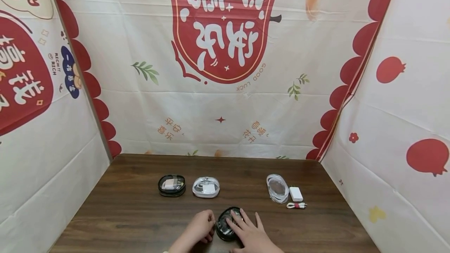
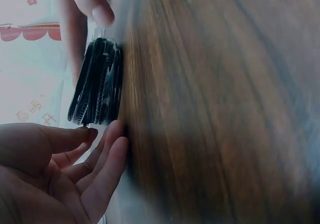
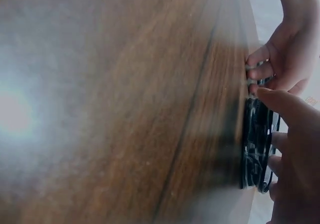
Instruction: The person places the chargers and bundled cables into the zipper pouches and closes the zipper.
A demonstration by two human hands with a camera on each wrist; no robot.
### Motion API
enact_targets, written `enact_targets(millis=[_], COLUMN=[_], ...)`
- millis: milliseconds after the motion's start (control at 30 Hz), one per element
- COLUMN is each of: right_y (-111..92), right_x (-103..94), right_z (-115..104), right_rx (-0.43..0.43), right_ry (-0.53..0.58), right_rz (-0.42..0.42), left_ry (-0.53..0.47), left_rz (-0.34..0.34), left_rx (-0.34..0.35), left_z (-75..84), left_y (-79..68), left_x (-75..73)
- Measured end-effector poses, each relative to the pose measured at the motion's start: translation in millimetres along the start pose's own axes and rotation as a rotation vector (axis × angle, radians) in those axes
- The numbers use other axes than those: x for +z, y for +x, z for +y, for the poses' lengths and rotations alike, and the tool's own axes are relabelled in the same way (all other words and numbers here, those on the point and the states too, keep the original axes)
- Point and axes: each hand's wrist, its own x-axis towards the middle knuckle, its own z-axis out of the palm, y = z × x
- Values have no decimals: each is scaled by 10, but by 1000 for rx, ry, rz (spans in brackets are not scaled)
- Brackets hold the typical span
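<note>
A black oval zip case (image 1: 224, 232) with a clear top lies flat near the front of the wooden table (image 1: 133, 221). At its left edge my left hand (image 1: 199, 225) pinches a small dark pull with thumb and index finger; the left wrist view shows toothed dark edging (image 2: 102, 84) right beside those fingertips. My right hand (image 1: 251, 235) rests on the case's top with spread fingers. In the right wrist view, the thumb (image 3: 272, 97) lies at the case's end near the left hand. What is inside this case is hard to make out.
Farther back stand another black oval case (image 1: 171, 194) and a white one (image 1: 205, 196), each with a white item inside. To the right are a clear white-rimmed oval case (image 1: 272, 196), a white charger block (image 1: 296, 193) and a white cable with a red band (image 1: 296, 205).
</note>
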Motion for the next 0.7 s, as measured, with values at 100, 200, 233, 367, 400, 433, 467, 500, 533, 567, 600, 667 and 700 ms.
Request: enact_targets(millis=[100, 200, 233, 367, 400, 433, 467, 500, 533, 567, 600, 667, 700], right_y=[-9, 23, 44, 107, 113, 117, 117, 117, 116, 116, 116, 120, 123], right_x=[-20, -42, -47, -40, -34, -25, -17, -8, 0, 7, 14, 24, 29], right_z=[-1, 7, 9, 26, 31, 34, 39, 42, 44, 46, 45, 40, 37], right_rx=[-24, -56, -68, -84, -81, -76, -68, -60, -55, -50, -49, -40, -34], right_ry=[-4, 28, 39, 75, 78, 75, 73, 72, 67, 62, 56, 52, 54], right_rz=[14, 13, 11, -11, -16, -20, -25, -31, -34, -36, -35, -43, -47], left_ry=[44, 94, 109, 140, 142, 143, 142, 139, 138, 138, 138, 141, 145], left_rz=[-5, 3, 10, 26, 27, 27, 26, 26, 26, 26, 26, 25, 27], left_rx=[27, 71, 82, 91, 88, 87, 85, 86, 87, 87, 87, 88, 92], left_z=[6, 12, 13, 9, 6, 3, 1, -4, -9, -12, -15, -19, -19], left_y=[38, 85, 102, 155, 161, 166, 169, 170, 170, 169, 167, 161, 159], left_x=[-29, -57, -68, -91, -92, -94, -93, -92, -91, -89, -87, -85, -85])
